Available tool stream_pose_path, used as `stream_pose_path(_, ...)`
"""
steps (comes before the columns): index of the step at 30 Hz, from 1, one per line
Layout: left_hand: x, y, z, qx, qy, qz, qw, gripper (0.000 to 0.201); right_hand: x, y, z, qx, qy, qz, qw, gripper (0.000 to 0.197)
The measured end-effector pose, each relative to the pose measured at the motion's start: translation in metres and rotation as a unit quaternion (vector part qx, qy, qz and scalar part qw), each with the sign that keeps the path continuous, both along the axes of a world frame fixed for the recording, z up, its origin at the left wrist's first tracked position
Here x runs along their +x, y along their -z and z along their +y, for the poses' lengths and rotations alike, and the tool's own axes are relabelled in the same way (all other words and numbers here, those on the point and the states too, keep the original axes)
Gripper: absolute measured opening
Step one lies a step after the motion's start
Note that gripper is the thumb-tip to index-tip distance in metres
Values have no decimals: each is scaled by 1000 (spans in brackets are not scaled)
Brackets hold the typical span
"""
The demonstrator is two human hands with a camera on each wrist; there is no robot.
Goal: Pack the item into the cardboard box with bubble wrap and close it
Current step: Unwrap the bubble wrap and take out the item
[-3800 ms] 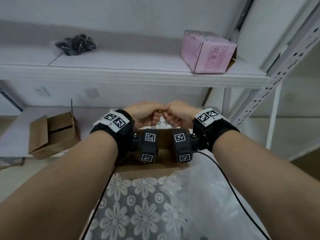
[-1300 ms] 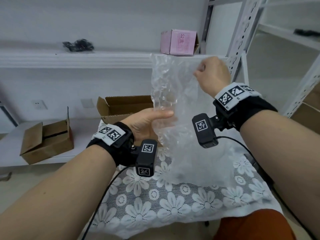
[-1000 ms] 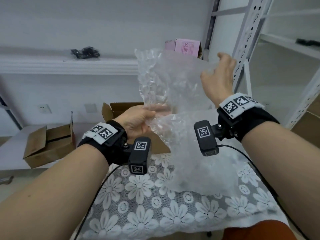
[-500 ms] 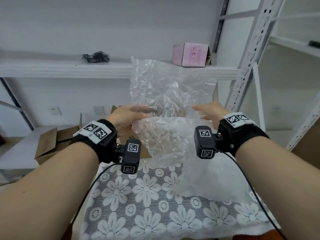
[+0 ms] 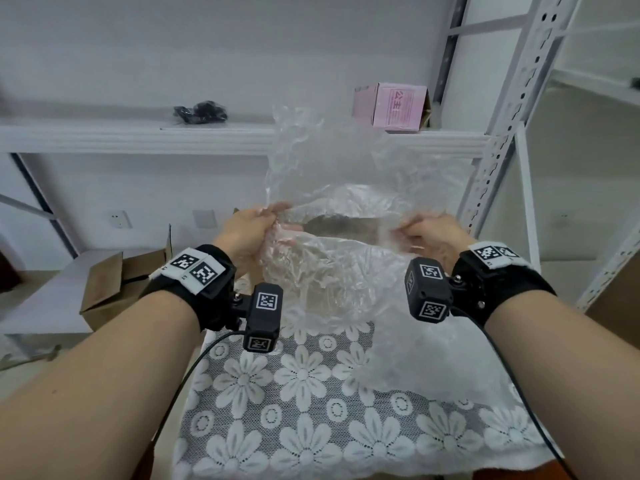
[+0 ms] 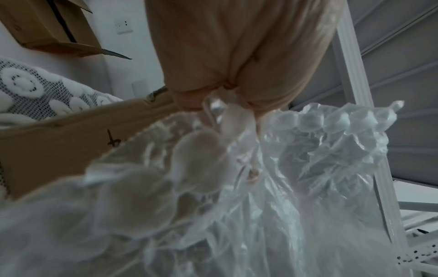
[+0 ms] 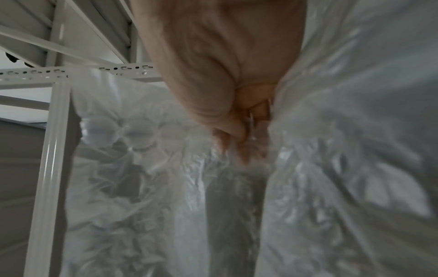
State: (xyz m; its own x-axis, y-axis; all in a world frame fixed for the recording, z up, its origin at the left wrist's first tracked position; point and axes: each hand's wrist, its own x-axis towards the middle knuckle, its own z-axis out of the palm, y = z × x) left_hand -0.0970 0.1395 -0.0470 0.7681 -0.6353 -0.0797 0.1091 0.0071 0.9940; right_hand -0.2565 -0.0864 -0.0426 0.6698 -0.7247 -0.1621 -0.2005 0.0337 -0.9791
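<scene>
Above the worktop (image 5: 311,410), your left hand (image 5: 246,233) and right hand (image 5: 429,237) each pinch the bubble wrap (image 5: 332,188) — one at each side. The cardboard box (image 6: 59,142) sits just behind it — open.

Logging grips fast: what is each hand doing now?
Left hand: grips the bubble wrap.
Right hand: grips the bubble wrap's other side.

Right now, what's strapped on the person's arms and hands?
Bare forearms, no sleeves or gloves. Each wrist wears a black strap topped by a white band printed with square black-and-white markers. A black box camera hangs under each wrist, left and right, with markers on its faces. A thin black cable trails from each.
</scene>
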Motion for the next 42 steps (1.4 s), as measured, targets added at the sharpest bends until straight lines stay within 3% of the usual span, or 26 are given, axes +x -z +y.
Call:
stream_pose_path(4, 0, -5, 3, 8, 15, -14, 1000, 33, -1, 3, -10, 14, 68, -101, 992, 30)
stream_pose_path(7, -2, -8, 3, 22, 37, -26, 999, 29, -2, 3, -10, -3, 102, -126, 987, 20)
stream_pose_path(11, -7, -14, 2, -83, -9, 73, 994, 30, -3, 1, -8, 36, 129, -158, 978, 23)
stream_pose_path(14, -7, -16, 3, -183, -27, 148, 972, 27, -4, -6, -12, 73, 197, -200, 957, 30)
stream_pose_path(16, -8, -20, 5, -199, -11, 159, 967, 28, -4, -13, -11, 10, 251, -212, 944, 30)
stream_pose_path(18, -6, -23, 6, -179, 12, 159, 971, 50, -4, -22, -2, -86, 258, -232, 934, 35)
stream_pose_path(21, 0, -23, 3, -133, 40, 138, 981, 89, -4, -35, 22, -270, 160, -240, 919, 49)
stream_pose_path(22, 0, -23, 1, -129, 40, 129, 982, 87, -2, -37, 28, -336, 110, -223, 908, 52)
stream_pose_path(24, -4, -26, -2, -147, 25, 114, 982, 63, 0, -38, 41, -421, 8, -193, 886, 51)
stream_pose_path(26, -9, -28, -3, -173, 17, 114, 978, 39, 4, -32, 49, -429, -74, -171, 884, 55)
stream_pose_path(27, -12, -29, -4, -179, 16, 128, 975, 40, 7, -26, 51, -436, -100, -153, 881, 59)
stream_pose_path(28, -12, -29, -5, -185, 10, 145, 972, 46, 9, -20, 53, -469, -118, -128, 866, 63)
stream_pose_path(32, -9, -31, -3, -186, -19, 200, 962, 84, 13, 1, 59, -641, -140, -39, 754, 84)
stream_pose_path(37, -13, -41, -15, -204, -85, 213, 952, 67, 17, 12, 69, -719, -138, 6, 681, 116)
stream_pose_path(39, -15, -43, -20, -232, -93, 227, 941, 49, 20, 15, 73, -738, -116, 31, 664, 107)
stream_pose_path(40, -16, -44, -22, -256, -93, 247, 930, 38, 20, 14, 74, -739, -79, 15, 669, 89)
stream_pose_path(41, -16, -46, -21, -294, -79, 278, 911, 35, 20, 11, 73, -725, -38, -15, 687, 70)
stream_pose_path(42, -15, -47, -20, -338, -54, 316, 885, 46, 19, 7, 71, -690, -6, -48, 722, 61)
